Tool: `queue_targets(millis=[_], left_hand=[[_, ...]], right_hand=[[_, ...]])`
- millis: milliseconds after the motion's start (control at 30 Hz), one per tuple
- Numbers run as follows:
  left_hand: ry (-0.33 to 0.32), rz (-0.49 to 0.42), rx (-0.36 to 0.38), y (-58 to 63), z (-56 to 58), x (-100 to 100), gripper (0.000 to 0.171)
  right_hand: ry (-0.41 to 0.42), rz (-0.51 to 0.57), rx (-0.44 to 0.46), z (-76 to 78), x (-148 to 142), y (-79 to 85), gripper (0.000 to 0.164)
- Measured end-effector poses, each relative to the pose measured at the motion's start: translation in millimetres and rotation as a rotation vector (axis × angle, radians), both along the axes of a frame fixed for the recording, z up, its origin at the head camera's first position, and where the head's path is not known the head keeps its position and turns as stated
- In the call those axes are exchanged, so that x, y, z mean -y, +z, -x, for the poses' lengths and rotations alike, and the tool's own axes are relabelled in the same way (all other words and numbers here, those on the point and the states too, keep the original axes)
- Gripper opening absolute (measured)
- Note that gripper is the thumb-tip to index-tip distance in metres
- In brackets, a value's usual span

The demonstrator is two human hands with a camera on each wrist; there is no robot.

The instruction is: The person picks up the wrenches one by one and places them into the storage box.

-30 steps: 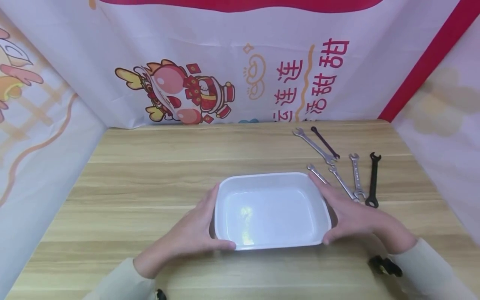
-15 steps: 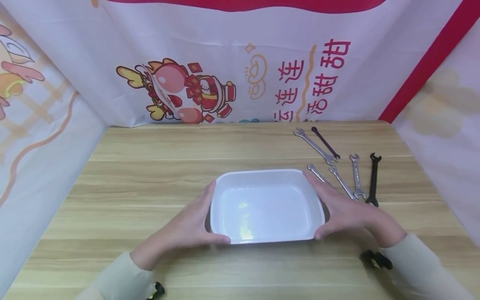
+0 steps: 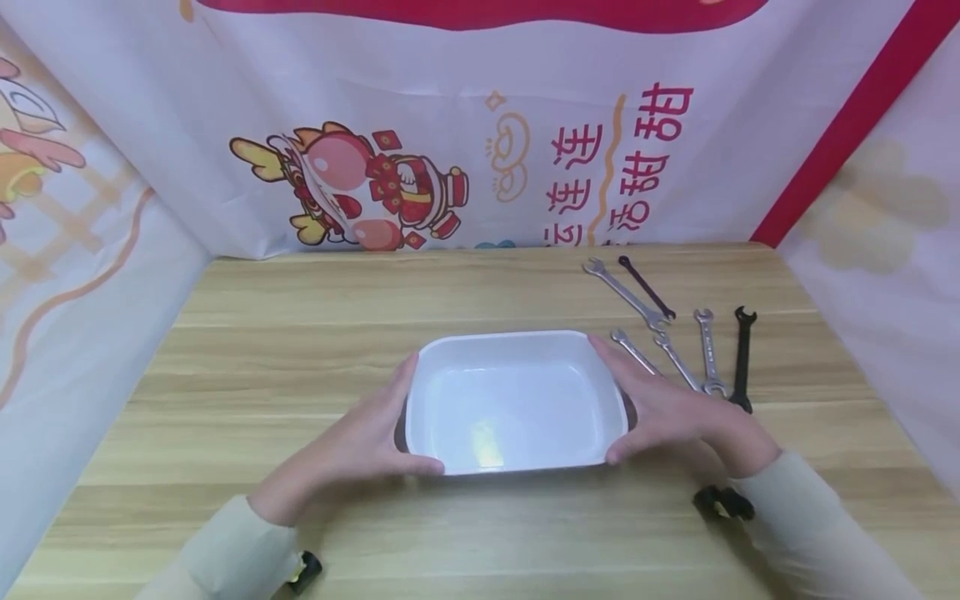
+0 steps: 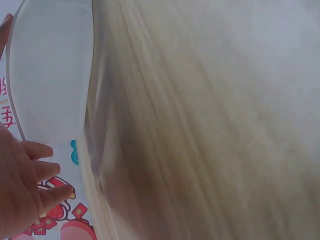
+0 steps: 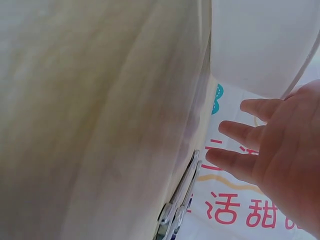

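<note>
A white rectangular plastic tray (image 3: 517,417) with rounded corners and nothing in it is held in the middle, close over the wooden table. My left hand (image 3: 356,442) grips its left end, thumb at the near corner. At the opposite end my right hand (image 3: 667,404) holds it the same way, with its thumb on the near right corner. In the left wrist view the tray's side wall (image 4: 52,70) shows above the hand's spread fingers (image 4: 50,172). The right wrist view shows the other end wall (image 5: 260,45) over three fingers (image 5: 240,135) of my right hand.
Several wrenches lie on the table's right side: a black one (image 3: 742,358), a thin dark one (image 3: 647,287) and silver ones, including a large one (image 3: 626,294) at the back. The nearest silver wrench (image 3: 635,352) lies just beyond my right hand. A printed cloth (image 3: 420,67) encloses the table.
The tray has moved left and a little away from me, with both hands keeping their grip on it. The wrenches have stayed in place.
</note>
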State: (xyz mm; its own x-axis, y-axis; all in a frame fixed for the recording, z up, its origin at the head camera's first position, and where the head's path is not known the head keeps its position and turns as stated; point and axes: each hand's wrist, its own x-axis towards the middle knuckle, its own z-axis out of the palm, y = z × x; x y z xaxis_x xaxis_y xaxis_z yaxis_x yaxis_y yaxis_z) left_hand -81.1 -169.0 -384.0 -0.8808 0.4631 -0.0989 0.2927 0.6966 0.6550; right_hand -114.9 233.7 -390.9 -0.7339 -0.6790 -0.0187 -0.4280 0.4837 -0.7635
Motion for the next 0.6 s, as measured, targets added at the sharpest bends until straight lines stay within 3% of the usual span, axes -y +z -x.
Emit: queue_targets(millis=[433,600], left_hand=[[0.015,0.008,0.047,1.0,14.2,12.3,0.142],[-0.011,0.031,0.017,3.4,24.3,17.0,0.142]], right_hand=[[-0.005,0.015,0.034,11.4,12.9,0.8,0.141],[-0.009,-0.035,0.015,19.7,18.4,3.9,0.143]])
